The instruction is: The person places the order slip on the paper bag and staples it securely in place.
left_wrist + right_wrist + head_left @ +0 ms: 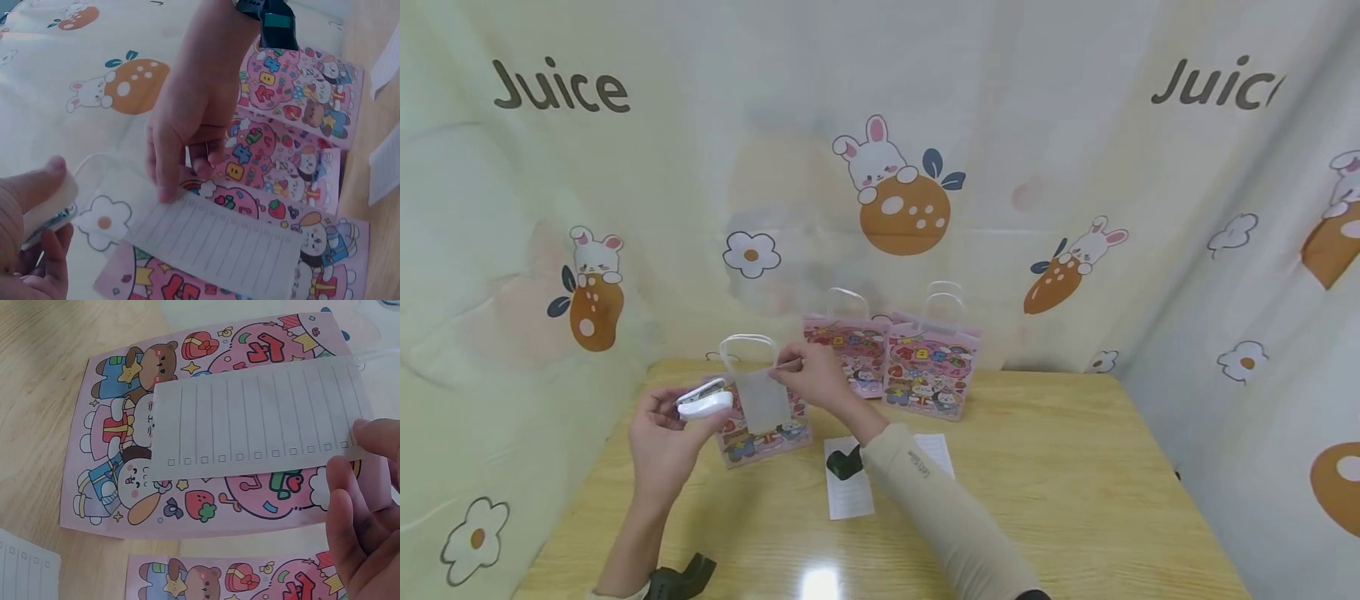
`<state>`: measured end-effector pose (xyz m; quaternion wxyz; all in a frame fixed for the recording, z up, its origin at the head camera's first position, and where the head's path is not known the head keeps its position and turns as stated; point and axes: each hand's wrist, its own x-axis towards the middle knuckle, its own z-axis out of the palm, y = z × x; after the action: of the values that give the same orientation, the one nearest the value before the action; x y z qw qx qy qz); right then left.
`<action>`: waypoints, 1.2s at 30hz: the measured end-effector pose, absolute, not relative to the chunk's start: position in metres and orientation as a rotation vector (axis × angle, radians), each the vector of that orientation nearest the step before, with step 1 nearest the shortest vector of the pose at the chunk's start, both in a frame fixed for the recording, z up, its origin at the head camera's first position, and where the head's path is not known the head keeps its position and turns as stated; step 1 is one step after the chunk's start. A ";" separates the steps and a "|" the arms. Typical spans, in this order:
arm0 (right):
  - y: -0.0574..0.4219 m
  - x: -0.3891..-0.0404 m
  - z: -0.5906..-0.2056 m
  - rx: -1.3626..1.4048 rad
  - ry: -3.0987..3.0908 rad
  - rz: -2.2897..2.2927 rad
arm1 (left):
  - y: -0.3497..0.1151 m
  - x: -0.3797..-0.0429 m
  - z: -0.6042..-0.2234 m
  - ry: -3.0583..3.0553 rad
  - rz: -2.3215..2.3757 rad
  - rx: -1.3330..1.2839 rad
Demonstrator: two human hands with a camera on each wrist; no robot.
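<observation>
In the head view my left hand [662, 446] holds a small white stapler [703, 405] near the left edge of a pink cartoon gift bag [741, 450]. A lined white checklist slip [766, 402] lies across the front of that bag. My right hand [820, 375] pinches the slip's upper edge close to the bag's top. The right wrist view shows the slip [250, 419] with its rows of small boxes, thumb on its face. In the left wrist view the stapler [53, 212] is beside the bag's handle, apart from the slip.
Behind stand more pink gift bags [931, 375] with white handles, near a printed curtain [805, 183]. On the wooden table [1045, 467] lie two more paper slips, one [850, 500] partly under my right arm, another [935, 450] beyond the sleeve.
</observation>
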<state>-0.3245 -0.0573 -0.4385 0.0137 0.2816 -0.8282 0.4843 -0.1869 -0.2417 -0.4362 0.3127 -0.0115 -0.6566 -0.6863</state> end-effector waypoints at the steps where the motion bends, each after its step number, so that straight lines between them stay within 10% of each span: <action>1: -0.057 -0.324 -0.439 0.867 -2.575 1.518 | -0.241 -0.189 -0.435 -1.723 -1.821 -0.054; 36: -0.058 -0.325 -0.438 0.916 -2.547 1.489 | -0.245 -0.250 -0.413 -2.460 -0.977 -0.435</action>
<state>-0.3248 -0.0577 -0.4381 0.0260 0.2964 -0.8242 0.4818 -0.2502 -0.2447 -0.4128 0.2275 -0.1579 -0.8931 -0.3546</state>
